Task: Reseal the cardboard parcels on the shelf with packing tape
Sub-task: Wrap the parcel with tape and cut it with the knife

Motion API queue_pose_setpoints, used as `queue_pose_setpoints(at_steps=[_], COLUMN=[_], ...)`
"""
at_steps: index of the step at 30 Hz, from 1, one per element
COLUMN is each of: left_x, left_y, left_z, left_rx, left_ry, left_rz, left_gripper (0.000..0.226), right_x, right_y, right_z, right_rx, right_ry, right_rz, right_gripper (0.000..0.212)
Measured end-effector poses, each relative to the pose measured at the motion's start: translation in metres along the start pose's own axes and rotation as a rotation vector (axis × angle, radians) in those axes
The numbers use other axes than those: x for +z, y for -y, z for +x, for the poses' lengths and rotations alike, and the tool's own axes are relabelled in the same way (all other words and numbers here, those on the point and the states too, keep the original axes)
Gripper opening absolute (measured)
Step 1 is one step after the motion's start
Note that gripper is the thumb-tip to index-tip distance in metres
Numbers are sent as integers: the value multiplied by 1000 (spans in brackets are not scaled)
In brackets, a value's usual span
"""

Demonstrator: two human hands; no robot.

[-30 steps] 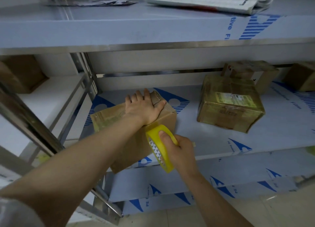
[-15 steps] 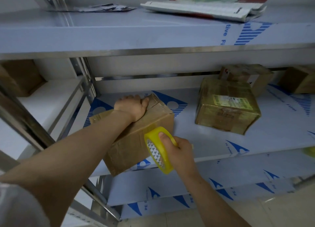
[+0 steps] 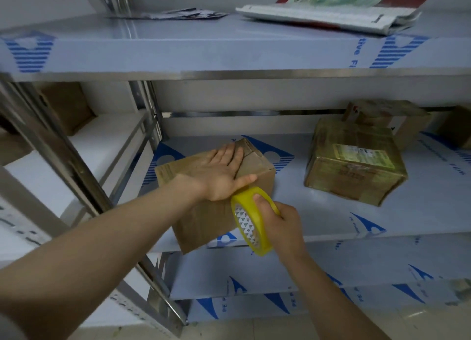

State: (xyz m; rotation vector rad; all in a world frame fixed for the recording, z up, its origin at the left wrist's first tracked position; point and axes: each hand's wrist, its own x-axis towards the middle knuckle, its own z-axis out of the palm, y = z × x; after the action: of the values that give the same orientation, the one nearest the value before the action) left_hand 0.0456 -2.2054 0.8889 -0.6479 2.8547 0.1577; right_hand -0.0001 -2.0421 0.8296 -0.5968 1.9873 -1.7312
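While the flat left hand pins the box, the right hand at five o'clock grips the tape, next probably pulled over the seam.

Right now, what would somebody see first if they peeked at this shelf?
The bright yellow tape roll jumps out first, held by the right hand against the near corner of a plain cardboard box on the middle shelf. The left hand lies flat on top of that box. To the right sits another parcel, wrapped all over in shiny tape.
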Motion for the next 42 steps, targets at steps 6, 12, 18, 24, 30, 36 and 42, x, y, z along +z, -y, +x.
queue_pose_setpoints(at_steps=[6,12,18,24,30,36,42], left_x=[-1,-7,-4,-3,2,4,8], left_y=[-8,-8,-8,-2,-8,-11,-17], left_z=[2,1,-2,-1,0,-2,-6], left_rx=[58,68,52,93,65,33,12], left_ry=[25,-5,-24,0,-56,-107,-174], left_rz=[1,122,177,127,143,111,203], left_gripper=[80,78,82,98,95,85,100], right_x=[-1,6,8,11,11,14,13], right_y=[0,3,-7,-26,-17,-13,-12], right_z=[-1,-2,-8,-14,-1,6,5], right_rx=[14,54,118,266,258,296,317], right_ry=[6,12,-17,-40,0,28,61], right_rz=[-1,-4,58,1,-96,-131,-102], right_gripper=[42,40,38,48,41,39,41])
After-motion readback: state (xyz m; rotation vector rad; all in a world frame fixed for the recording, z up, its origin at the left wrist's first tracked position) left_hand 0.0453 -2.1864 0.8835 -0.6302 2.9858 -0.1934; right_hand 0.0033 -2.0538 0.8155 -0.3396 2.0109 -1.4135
